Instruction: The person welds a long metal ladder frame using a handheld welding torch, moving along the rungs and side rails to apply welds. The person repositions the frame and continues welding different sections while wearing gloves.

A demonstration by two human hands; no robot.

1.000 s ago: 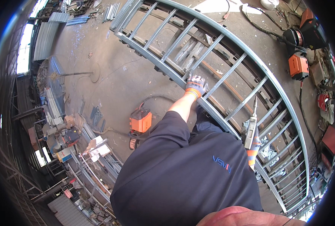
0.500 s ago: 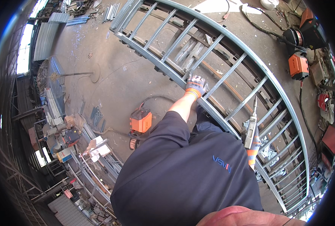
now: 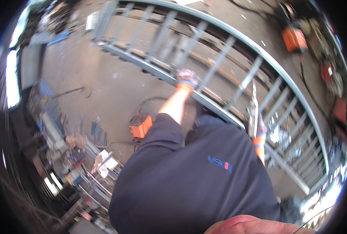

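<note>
1. The gloved left hand point(image 3: 187, 81) lies on the near rail of the barred steel railing point(image 3: 217, 64); blur hides whether its fingers grip or rest.
2. The gloved right hand point(image 3: 261, 134) is closed around a slim grey hand tool point(image 3: 254, 117), its narrow tip pointing away from the body.
3. The railing stretches diagonally before the person.
4. An orange-cased machine point(image 3: 141, 125) stands beyond the left sleeve point(image 3: 163, 132).

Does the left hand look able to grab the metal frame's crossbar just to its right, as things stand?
Probably yes: the gloved left hand rests on the near rail, close to that crossbar, and nothing visible blocks the way between them.
</note>
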